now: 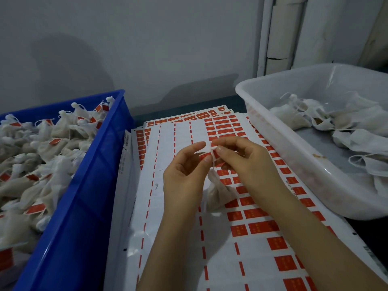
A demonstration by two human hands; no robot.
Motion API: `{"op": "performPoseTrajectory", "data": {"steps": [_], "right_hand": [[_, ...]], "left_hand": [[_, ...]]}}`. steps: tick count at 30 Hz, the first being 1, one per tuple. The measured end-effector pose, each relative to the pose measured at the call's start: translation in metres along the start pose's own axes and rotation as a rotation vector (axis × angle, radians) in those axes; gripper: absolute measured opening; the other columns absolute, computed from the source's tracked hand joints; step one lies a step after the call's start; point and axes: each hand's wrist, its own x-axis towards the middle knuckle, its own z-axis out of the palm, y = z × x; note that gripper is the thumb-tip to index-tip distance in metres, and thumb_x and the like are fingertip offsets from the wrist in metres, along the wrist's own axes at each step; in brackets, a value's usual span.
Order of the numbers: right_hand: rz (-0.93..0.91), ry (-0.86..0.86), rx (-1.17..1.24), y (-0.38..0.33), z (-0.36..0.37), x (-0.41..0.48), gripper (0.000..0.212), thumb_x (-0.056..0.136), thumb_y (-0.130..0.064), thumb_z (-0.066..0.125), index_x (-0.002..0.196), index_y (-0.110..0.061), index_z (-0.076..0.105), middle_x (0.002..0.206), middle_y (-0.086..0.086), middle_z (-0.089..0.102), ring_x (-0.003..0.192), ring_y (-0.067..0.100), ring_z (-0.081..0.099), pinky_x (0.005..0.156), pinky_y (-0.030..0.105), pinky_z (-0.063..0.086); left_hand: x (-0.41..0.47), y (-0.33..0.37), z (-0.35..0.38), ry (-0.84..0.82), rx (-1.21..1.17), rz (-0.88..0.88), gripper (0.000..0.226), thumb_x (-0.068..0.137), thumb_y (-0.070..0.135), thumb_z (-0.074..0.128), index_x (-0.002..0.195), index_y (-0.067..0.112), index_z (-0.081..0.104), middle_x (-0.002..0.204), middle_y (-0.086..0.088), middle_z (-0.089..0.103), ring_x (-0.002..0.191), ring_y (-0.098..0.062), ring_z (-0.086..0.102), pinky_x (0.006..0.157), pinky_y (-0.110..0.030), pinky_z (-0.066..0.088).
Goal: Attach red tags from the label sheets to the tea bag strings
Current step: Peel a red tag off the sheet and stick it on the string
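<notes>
Now left hand point(184, 175) and right hand point(247, 162) fingers point(227, 151) pinch a red tag point(212, 152) onto the string point(213, 164), tea bag point(216, 192) just below them; risk: tag folds crooked or misses string if either pinch slips.

Blue crate point(84, 196) L, clear tub point(304, 175) R — grey wall point(147, 49) behind.

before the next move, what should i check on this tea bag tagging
1. Left hand and right hand both pinch the red tag: ok.
2. Tag closed round the string: cannot tell, fingertips hide it.
3. Tea bag hangs below the hands: ok.
4. Label sheets hold unused red tags: ok.
5. Blue crate holds tagged bags: ok.
6. White tub holds more bags: ok.
</notes>
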Motion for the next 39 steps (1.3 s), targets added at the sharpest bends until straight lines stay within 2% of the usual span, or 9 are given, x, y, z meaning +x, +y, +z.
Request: {"op": "performPoseTrajectory", "data": {"steps": [4,9,14,18,22,24,32,36,39], "right_hand": [[0.001,-0.013,-0.079,0.001,0.002,0.0,0.015,0.084,-0.034,0.061,0.076,-0.045,0.054,0.079,-0.033,0.056,0.074,-0.008,0.061,0.055,-0.003,0.039],[-0.019,-0.005,-0.126,0.003,0.002,-0.001,0.017,0.084,-0.033,0.062,0.073,-0.043,0.055,0.076,-0.031,0.056,0.078,-0.022,0.052,0.057,-0.007,0.036],[0.028,0.045,-0.11,0.005,0.004,0.0,0.013,0.085,-0.035,0.06,0.075,-0.041,0.055,0.081,-0.029,0.057,0.077,-0.007,0.057,0.057,-0.007,0.036],[0.073,0.058,-0.003,0.004,0.003,0.0,0.01,0.085,-0.032,0.061,0.076,-0.036,0.059,0.078,-0.026,0.061,0.075,-0.017,0.057,0.053,-0.004,0.037],[0.088,0.09,0.02,0.005,0.005,0.0,0.009,0.084,-0.032,0.061,0.077,-0.036,0.059,0.076,-0.024,0.062,0.074,-0.017,0.057,0.051,-0.003,0.038],[0.091,0.101,-0.01,0.005,0.006,0.0,0.009,0.084,-0.035,0.061,0.076,-0.038,0.058,0.076,-0.025,0.061,0.077,-0.018,0.056,0.051,-0.005,0.036],[0.08,0.117,-0.049,0.006,0.009,-0.001,0.012,0.084,-0.037,0.06,0.073,-0.041,0.055,0.075,-0.03,0.058,0.078,-0.022,0.052,0.05,-0.006,0.034],[0.072,0.142,-0.068,0.005,0.01,-0.002,0.012,0.084,-0.039,0.059,0.073,-0.041,0.055,0.075,-0.031,0.057,0.075,-0.013,0.058,0.051,-0.006,0.034],[0.032,0.155,-0.078,0.004,0.011,-0.004,0.013,0.084,-0.038,0.06,0.073,-0.042,0.054,0.072,-0.033,0.055,0.077,-0.02,0.054,0.053,-0.007,0.034]], "left_hand": [[-0.004,-0.001,0.004,-0.011,0.161,0.182,0.03,0.087,0.016,0.063,0.103,0.041,0.057,0.098,0.027,0.062,0.095,0.009,0.06,0.074,-0.005,0.049],[-0.003,-0.001,0.005,-0.002,0.208,0.217,0.037,0.085,0.019,0.064,0.11,0.044,0.05,0.094,0.031,0.058,0.095,0.011,0.059,0.073,-0.005,0.049],[-0.006,0.002,0.008,0.013,0.184,0.189,0.037,0.077,0.033,0.066,0.105,0.045,0.045,0.101,0.033,0.052,0.091,0.016,0.057,0.064,0.0,0.045],[-0.007,0.001,0.009,0.065,0.176,0.152,0.033,0.07,0.04,0.066,0.096,0.035,0.046,0.088,0.043,0.055,0.079,0.009,0.062,0.06,-0.002,0.046],[-0.007,-0.005,0.007,0.163,0.217,0.153,0.019,0.071,0.04,0.066,0.081,0.03,0.053,0.085,0.024,0.063,0.077,0.002,0.065,0.064,-0.004,0.049],[-0.007,-0.006,0.007,0.192,0.218,0.145,0.015,0.074,0.036,0.069,0.077,0.03,0.055,0.083,0.021,0.063,0.077,0.0,0.065,0.064,-0.004,0.048],[-0.01,-0.005,0.007,0.237,0.221,0.197,0.014,0.077,0.028,0.07,0.077,0.033,0.056,0.074,0.023,0.062,0.077,0.003,0.064,0.065,-0.001,0.046],[-0.013,-0.004,0.006,0.233,0.205,0.245,0.006,0.078,0.028,0.064,0.081,0.033,0.062,0.079,0.025,0.064,0.078,0.001,0.063,0.067,-0.004,0.048],[-0.014,-0.005,0.007,0.252,0.207,0.275,0.01,0.081,0.023,0.064,0.088,0.029,0.065,0.076,0.029,0.063,0.08,0.002,0.063,0.069,-0.003,0.048]]}}
